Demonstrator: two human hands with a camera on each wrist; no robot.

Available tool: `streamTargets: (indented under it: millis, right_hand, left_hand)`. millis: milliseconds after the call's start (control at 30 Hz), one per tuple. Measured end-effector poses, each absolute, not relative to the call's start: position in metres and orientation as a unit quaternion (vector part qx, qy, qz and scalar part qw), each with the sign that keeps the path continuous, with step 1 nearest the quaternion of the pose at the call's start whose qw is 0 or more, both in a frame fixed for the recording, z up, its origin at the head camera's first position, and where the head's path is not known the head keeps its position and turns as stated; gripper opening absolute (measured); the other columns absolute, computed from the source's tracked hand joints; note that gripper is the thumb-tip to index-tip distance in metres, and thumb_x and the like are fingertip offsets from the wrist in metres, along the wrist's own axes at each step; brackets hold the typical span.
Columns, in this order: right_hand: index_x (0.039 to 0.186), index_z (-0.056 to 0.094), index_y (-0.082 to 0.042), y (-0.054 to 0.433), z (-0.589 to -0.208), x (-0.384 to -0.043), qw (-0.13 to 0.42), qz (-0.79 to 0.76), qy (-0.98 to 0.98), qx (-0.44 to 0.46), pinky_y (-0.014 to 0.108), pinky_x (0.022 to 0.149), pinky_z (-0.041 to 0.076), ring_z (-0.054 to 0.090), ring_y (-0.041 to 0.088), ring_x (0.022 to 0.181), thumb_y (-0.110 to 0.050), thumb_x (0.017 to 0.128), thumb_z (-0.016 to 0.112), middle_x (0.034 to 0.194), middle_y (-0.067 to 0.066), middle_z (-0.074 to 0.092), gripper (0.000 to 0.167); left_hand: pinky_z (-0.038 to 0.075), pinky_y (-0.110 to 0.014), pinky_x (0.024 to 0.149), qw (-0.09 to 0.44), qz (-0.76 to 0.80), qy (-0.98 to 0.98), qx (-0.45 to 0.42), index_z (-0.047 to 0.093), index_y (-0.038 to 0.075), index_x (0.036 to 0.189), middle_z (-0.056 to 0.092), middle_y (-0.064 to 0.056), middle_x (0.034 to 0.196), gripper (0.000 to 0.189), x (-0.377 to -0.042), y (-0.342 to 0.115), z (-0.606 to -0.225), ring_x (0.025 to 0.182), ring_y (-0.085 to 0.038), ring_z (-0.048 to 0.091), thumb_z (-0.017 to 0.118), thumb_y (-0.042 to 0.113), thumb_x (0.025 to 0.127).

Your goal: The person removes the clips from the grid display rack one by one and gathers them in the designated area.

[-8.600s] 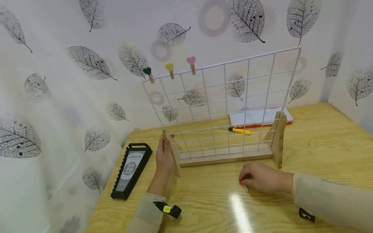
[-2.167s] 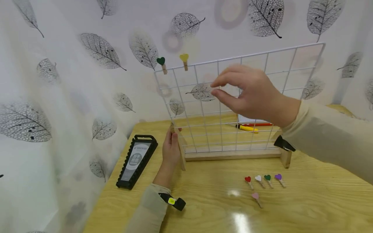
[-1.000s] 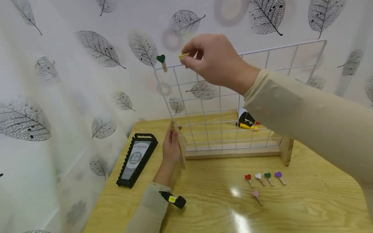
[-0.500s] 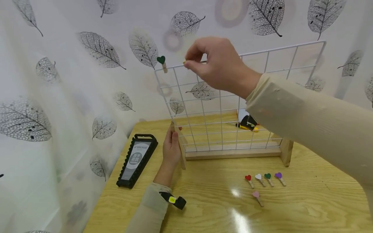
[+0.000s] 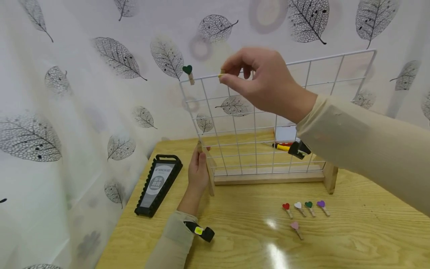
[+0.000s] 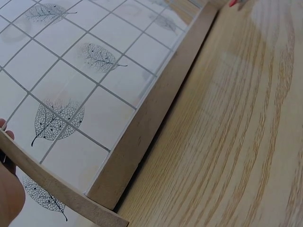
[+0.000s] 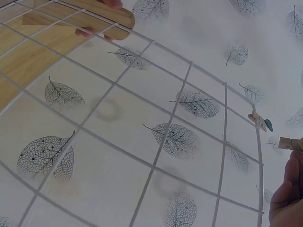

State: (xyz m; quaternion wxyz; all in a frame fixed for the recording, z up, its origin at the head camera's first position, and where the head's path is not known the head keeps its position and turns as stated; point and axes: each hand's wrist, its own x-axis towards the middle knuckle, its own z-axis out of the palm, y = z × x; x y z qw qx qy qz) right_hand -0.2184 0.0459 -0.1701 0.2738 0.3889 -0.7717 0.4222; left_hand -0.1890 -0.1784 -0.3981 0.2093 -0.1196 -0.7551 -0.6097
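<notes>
My right hand (image 5: 265, 80) pinches a clothespin with a yellow heart (image 5: 221, 74) between thumb and fingertips, at the top wire of the white grid rack (image 5: 336, 56). In the right wrist view, the wooden end of this clothespin (image 7: 289, 143) shows apart from the wire. A clothespin with a dark green heart (image 5: 189, 74) is clipped at the grid's upper left corner. My left hand (image 5: 198, 172) grips the left wooden upright (image 5: 209, 175) of the rack; in the left wrist view only a bit of that hand (image 6: 9, 194) shows.
On the table before the rack lie clothespins with red (image 5: 286, 207), white (image 5: 299, 207), green (image 5: 309, 206), purple (image 5: 322, 205) and pink (image 5: 295, 227) hearts. A black wrench holder (image 5: 158, 185) lies left. Behind the grid are a yellow-handled screwdriver (image 5: 281, 147) and a white-and-red case (image 5: 285, 133).
The pink clothespin went from the top wire to the table, and the red one was let go there. My right hand then took the yellow clothespin off the wire. The left hand keeps its grip.
</notes>
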Motion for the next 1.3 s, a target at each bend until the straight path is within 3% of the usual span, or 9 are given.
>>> streamTargets:
  millis: [233, 400, 667, 767, 900, 967, 1033, 1133, 1300]
  right_hand:
    - [0.104, 0.078, -0.015, 0.071, -0.186, -0.198, 0.244, 0.402, -0.802, 0.368, 0.022, 0.07, 0.042, 0.055, 0.007, 0.079, -0.02, 0.097, 0.071, 0.09, -0.005, 0.071, 0.012]
    - [0.106, 0.078, -0.016, 0.094, -0.196, -0.182, 0.212, 0.42, -0.818, 0.331, 0.021, 0.065, 0.042, 0.059, 0.009, 0.076, -0.021, 0.097, 0.071, 0.089, -0.005, 0.071, 0.013]
    - [0.11, 0.077, -0.017, 0.124, -0.234, -0.156, 0.103, 0.446, -0.838, 0.299, 0.022, 0.056, 0.046, 0.066, 0.01, 0.074, -0.018, 0.095, 0.074, 0.09, -0.005, 0.073, 0.015]
    - [0.11, 0.076, -0.017, 0.136, -0.255, -0.149, 0.068, 0.433, -0.853, 0.282, 0.025, 0.055, 0.044, 0.065, 0.01, 0.075, -0.018, 0.095, 0.074, 0.088, -0.006, 0.072, 0.016]
    - [0.11, 0.076, -0.017, 0.154, -0.282, -0.147, 0.014, 0.414, -0.873, 0.257, 0.026, 0.058, 0.044, 0.062, 0.01, 0.075, -0.02, 0.095, 0.074, 0.09, -0.008, 0.072, 0.016]
    - [0.11, 0.075, -0.016, 0.163, -0.296, -0.147, -0.016, 0.407, -0.876, 0.257, 0.027, 0.06, 0.046, 0.061, 0.01, 0.075, -0.021, 0.096, 0.073, 0.092, -0.009, 0.073, 0.015]
    - [0.11, 0.075, -0.018, 0.171, -0.31, -0.145, -0.037, 0.398, -0.877, 0.266, 0.027, 0.059, 0.046, 0.059, 0.009, 0.072, -0.021, 0.096, 0.072, 0.091, -0.012, 0.072, 0.014]
    - [0.11, 0.074, -0.017, 0.183, -0.334, -0.142, -0.072, 0.389, -0.874, 0.282, 0.026, 0.056, 0.045, 0.056, 0.006, 0.068, -0.022, 0.097, 0.07, 0.089, -0.013, 0.071, 0.014]
    - [0.112, 0.074, -0.01, 0.195, -0.375, -0.136, -0.145, 0.4, -0.858, 0.288, 0.025, 0.056, 0.046, 0.053, 0.002, 0.068, -0.024, 0.098, 0.069, 0.091, -0.009, 0.07, 0.02]
  left_hand:
    - [0.04, -0.022, 0.057, 0.213, -0.609, -0.754, -0.12, 0.053, -0.009, 0.129, 0.044, -0.035, 0.082, 0.047, -0.19, -0.178, -0.399, 0.063, -0.017, 0.043, 0.034, 0.029, 0.109]
    - [0.043, -0.029, 0.061, 0.221, -0.606, -0.754, -0.127, 0.053, -0.01, 0.128, 0.046, -0.039, 0.088, 0.044, -0.189, -0.179, -0.4, 0.068, -0.029, 0.046, 0.034, 0.025, 0.11]
    - [0.046, -0.032, 0.062, 0.218, -0.61, -0.753, -0.114, 0.052, -0.009, 0.13, 0.055, 0.0, 0.095, 0.048, -0.188, -0.179, -0.399, 0.074, -0.047, 0.048, 0.035, 0.03, 0.108]
    - [0.048, -0.031, 0.067, 0.218, -0.614, -0.75, -0.116, 0.052, -0.009, 0.13, 0.061, -0.009, 0.107, 0.048, -0.193, -0.18, -0.404, 0.079, -0.038, 0.053, 0.035, 0.031, 0.109]
    - [0.047, -0.029, 0.075, 0.226, -0.621, -0.741, -0.12, 0.051, -0.009, 0.13, 0.058, -0.023, 0.128, 0.051, -0.198, -0.181, -0.412, 0.09, -0.041, 0.053, 0.035, 0.034, 0.108]
    - [0.047, -0.03, 0.071, 0.228, -0.62, -0.74, -0.125, 0.051, -0.009, 0.13, 0.057, -0.028, 0.122, 0.055, -0.198, -0.18, -0.412, 0.086, -0.049, 0.049, 0.035, 0.037, 0.107]
    - [0.047, -0.033, 0.067, 0.22, -0.62, -0.743, -0.125, 0.05, -0.012, 0.13, 0.054, -0.036, 0.11, 0.052, -0.191, -0.178, -0.403, 0.08, -0.047, 0.048, 0.035, 0.032, 0.108]
    - [0.045, -0.032, 0.059, 0.214, -0.609, -0.753, -0.128, 0.051, -0.01, 0.13, 0.047, -0.039, 0.093, 0.052, -0.189, -0.178, -0.4, 0.068, -0.034, 0.046, 0.034, 0.034, 0.108]
    - [0.041, -0.024, 0.056, 0.211, -0.61, -0.753, -0.127, 0.051, -0.01, 0.13, 0.043, -0.039, 0.085, 0.051, -0.19, -0.177, -0.399, 0.063, -0.021, 0.043, 0.033, 0.032, 0.108]
